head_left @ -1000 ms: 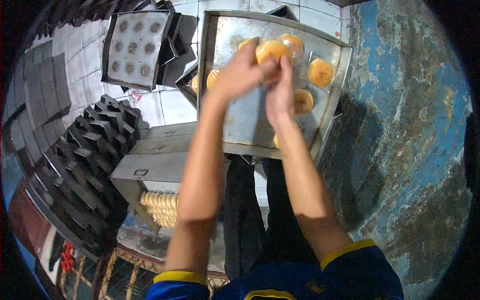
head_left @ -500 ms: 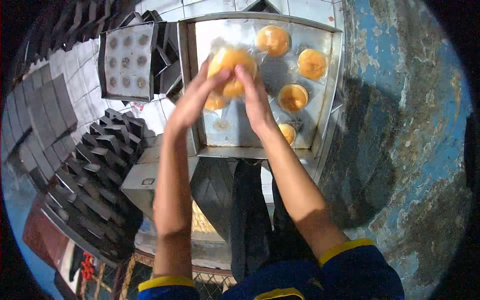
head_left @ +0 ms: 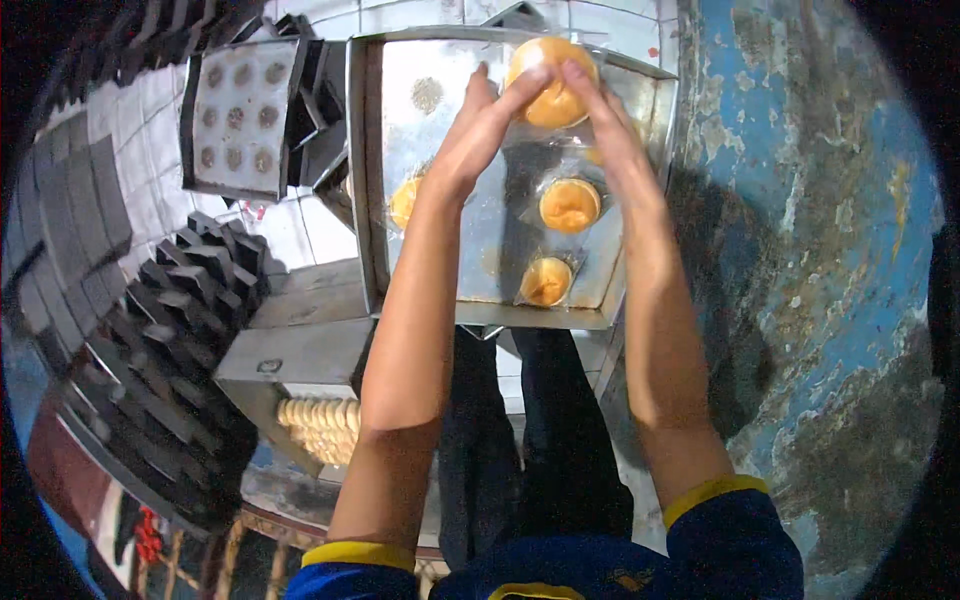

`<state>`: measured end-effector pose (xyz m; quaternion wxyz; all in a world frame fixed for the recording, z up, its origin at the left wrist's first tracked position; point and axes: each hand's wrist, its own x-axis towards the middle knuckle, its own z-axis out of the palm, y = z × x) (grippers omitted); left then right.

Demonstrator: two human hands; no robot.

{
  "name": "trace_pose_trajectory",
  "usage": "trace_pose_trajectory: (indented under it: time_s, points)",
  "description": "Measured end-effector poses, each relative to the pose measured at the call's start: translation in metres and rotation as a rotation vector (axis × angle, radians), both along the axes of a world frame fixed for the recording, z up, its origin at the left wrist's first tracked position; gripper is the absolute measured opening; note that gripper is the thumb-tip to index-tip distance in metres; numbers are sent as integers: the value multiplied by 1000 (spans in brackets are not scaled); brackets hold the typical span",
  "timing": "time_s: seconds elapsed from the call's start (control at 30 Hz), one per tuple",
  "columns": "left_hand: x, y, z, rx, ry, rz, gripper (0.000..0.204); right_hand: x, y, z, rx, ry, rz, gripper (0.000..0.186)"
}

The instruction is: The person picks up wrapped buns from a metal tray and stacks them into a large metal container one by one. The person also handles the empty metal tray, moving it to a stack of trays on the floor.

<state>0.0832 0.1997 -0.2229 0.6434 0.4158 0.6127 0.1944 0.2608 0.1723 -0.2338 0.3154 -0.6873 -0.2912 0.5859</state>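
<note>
Both my hands are at a round golden bun (head_left: 556, 98) over the far part of a large metal tray (head_left: 362, 190). My left hand (head_left: 480, 130) presses its thumb on the bun's near left side, with a finger stretched out to the left. From the right, my right hand (head_left: 612, 125) grips it with the thumb on top and the fingers round the side. In the tray below, a bun (head_left: 570, 206) and another bun (head_left: 546, 282) lie in clear plastic wrap. Beside my left wrist a further bun (head_left: 404, 203) shows partly. Behind my right hand one more is mostly hidden.
A smaller tray (head_left: 240, 118) with several round dark marks stands at the left. Dark metal racks (head_left: 200, 290) and a metal box (head_left: 300, 350) with rows of pale pieces lie nearer. A worn blue wall or floor surface (head_left: 810, 250) borders the right.
My hands and the held bun have moved right and farther away, over the spot where another bun lay. A dark round mark now shows at the tray's far left. The view has shifted slightly.
</note>
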Motion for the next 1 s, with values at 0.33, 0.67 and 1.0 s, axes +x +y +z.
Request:
trace_pose_trajectory:
  time_s: [0.33, 0.67, 1.0]
  points:
    - [-81, -131, 55, 339, -477, 340, 110, -86, -89, 83, 223, -18, 246, 89]
    - [-337, -523, 165, 58, -485, 1447, 91, -480, -290, 185, -5, 263, 1470, 100]
    - [-495, -624, -22, -512, -1100, 1547, 87, -673, -405, -5, -1042, -118, 1774, 113]
